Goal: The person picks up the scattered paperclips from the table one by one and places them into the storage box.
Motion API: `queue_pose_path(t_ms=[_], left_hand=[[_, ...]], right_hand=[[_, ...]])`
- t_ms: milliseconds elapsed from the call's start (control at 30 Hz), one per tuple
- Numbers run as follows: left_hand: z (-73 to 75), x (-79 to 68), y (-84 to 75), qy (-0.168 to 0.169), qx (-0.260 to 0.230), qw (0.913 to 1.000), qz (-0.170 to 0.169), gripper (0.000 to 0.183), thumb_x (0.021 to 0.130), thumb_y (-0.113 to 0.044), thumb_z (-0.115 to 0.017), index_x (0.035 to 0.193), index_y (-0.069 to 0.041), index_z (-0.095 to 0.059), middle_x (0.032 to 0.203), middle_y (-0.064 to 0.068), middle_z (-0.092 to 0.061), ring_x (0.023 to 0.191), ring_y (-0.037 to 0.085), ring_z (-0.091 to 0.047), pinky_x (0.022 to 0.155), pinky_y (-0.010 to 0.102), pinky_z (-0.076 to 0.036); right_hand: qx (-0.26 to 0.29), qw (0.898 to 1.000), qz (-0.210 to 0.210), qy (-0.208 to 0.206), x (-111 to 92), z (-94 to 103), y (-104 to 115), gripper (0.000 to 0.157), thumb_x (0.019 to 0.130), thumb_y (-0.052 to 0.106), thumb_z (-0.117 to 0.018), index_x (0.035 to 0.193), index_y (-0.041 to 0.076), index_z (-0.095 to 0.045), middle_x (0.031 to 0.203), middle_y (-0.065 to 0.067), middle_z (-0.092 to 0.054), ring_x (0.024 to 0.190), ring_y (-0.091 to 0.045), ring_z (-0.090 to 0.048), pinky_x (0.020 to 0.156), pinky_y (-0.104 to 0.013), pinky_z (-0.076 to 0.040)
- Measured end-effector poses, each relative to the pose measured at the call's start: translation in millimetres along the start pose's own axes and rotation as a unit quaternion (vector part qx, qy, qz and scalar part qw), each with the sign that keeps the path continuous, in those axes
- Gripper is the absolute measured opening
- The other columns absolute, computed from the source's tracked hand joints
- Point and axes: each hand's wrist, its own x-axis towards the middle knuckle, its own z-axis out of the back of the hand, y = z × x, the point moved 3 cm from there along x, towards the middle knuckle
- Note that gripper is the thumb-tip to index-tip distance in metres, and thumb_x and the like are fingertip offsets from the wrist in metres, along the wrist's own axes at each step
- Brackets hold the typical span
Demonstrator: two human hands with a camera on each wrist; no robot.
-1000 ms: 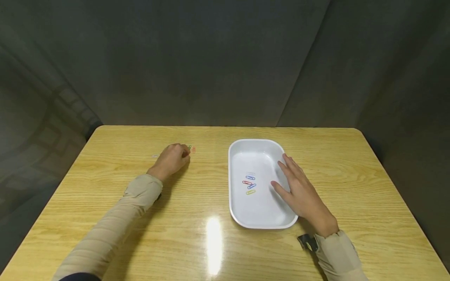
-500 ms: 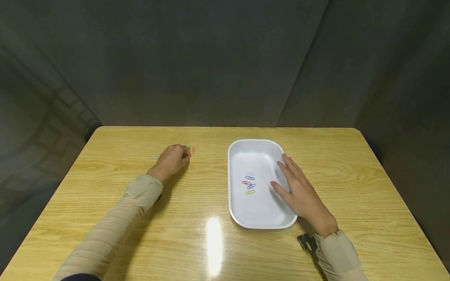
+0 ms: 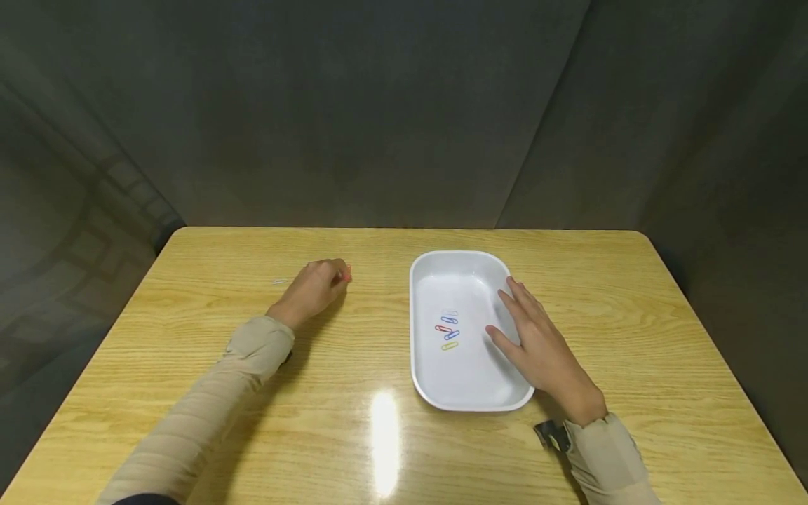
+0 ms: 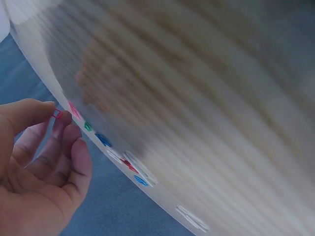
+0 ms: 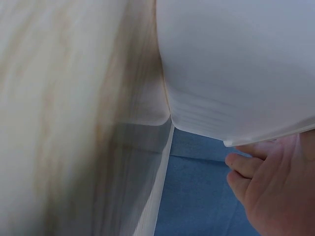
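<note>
My left hand (image 3: 313, 289) is over the back left of the table, pinching a red paper clip (image 4: 57, 113) between thumb and forefinger. Close past those fingertips, a pink paper clip (image 4: 74, 109), a green paper clip (image 4: 87, 126) and a dark blue paper clip (image 4: 102, 139) lie on the table in the left wrist view. My right hand (image 3: 546, 347) rests on the right rim of a white tray (image 3: 463, 403), fingers extended and thumb reaching over the inside. Within the tray lie a red paper clip (image 3: 443, 328), a yellow paper clip (image 3: 449, 346), blue ones and a pale one.
A white paper clip (image 3: 278, 281) lies left of my left hand. More clips, among them a light blue paper clip (image 4: 141, 180), trail along the table in the left wrist view. A dark curtain (image 3: 379, 126) hangs behind the wooden table (image 3: 353, 351).
The left hand has shifted slightly right, now covering the green clip in the head view. A red clip has come between its fingertips. My right hand and the tray stay put.
</note>
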Motion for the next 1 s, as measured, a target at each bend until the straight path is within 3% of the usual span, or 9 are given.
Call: queue_pose_path(t_ms=[167, 400, 1000], left_hand=[[-0.2, 0.5, -4.3, -0.005, -0.002, 1.0000, -0.005, 0.010, 0.095, -0.007, -0.065, 0.103, -0.002, -0.069, 0.099, 0.014, -0.073, 0.084, 0.023, -0.070, 0.071, 0.035, -0.057], [0.7, 0.7, -11.1, -0.021, -0.011, 0.9996, -0.016, 0.011, 0.094, -0.008, -0.067, 0.103, -0.004, -0.070, 0.101, 0.013, -0.073, 0.088, 0.024, -0.070, 0.077, 0.039, -0.057], [1.4, 2.3, -35.9, -0.037, -0.032, 0.9974, -0.053, 0.014, 0.093, -0.002, -0.063, 0.105, -0.003, -0.070, 0.097, 0.011, -0.070, 0.085, 0.022, -0.065, 0.072, 0.035, -0.053]], right_hand=[[-0.001, 1.000, -0.002, 0.002, 0, 0.0, 0, 0.071, 0.098, 0.036, -0.060, 0.151, -0.003, -0.034, 0.166, -0.017, -0.013, 0.152, -0.042, -0.015, 0.118, -0.063, -0.021], [0.001, 1.000, 0.000, 0.003, 0, 0.2, 0, 0.071, 0.098, 0.036, -0.059, 0.151, -0.003, -0.034, 0.166, -0.017, -0.013, 0.151, -0.043, -0.015, 0.118, -0.063, -0.021], [0.000, 1.000, 0.005, -0.002, 1, 0.5, -2, 0.071, 0.098, 0.037, -0.059, 0.151, -0.003, -0.034, 0.166, -0.018, -0.014, 0.151, -0.043, -0.016, 0.117, -0.064, -0.022]])
